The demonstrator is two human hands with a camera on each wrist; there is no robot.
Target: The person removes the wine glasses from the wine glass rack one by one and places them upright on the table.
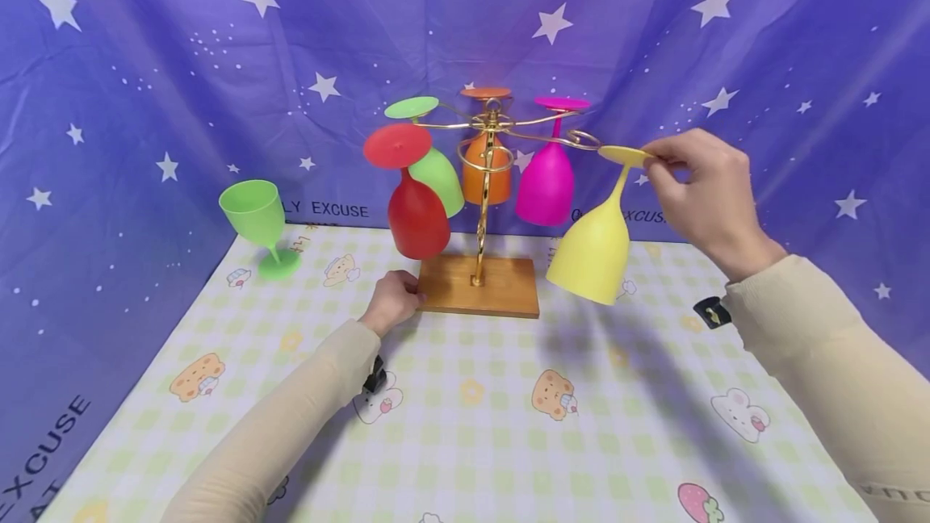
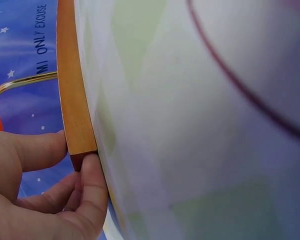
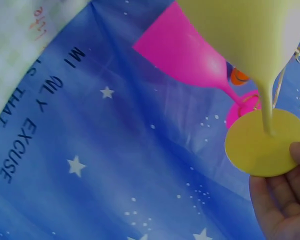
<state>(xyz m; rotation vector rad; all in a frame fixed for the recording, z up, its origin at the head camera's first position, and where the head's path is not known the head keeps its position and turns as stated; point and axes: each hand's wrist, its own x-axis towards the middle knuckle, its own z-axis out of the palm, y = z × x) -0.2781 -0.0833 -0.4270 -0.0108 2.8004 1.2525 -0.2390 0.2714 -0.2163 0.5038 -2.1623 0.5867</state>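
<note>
My right hand [image 1: 701,184] pinches the foot of a yellow goblet [image 1: 592,253] between thumb and fingers. The goblet hangs upside down and tilted, its foot beside the looped end of an arm [image 1: 584,138] on the gold rack [image 1: 483,216]. In the right wrist view, the thumb lies on the stem side of the yellow foot [image 3: 250,150]. Low at the rack's left, my left hand [image 1: 392,297] grips the corner of its wooden base [image 1: 501,297]. The left wrist view shows the thumb on one face of that base [image 2: 75,110] and fingers against its end.
Red [image 1: 417,220], green [image 1: 439,180], orange [image 1: 487,176] and magenta [image 1: 545,184] goblets hang upside down on the rack. Another green goblet [image 1: 254,212] stands upright at the table's back left. A starry blue curtain [image 1: 218,87] rises behind the checked tablecloth [image 1: 465,442].
</note>
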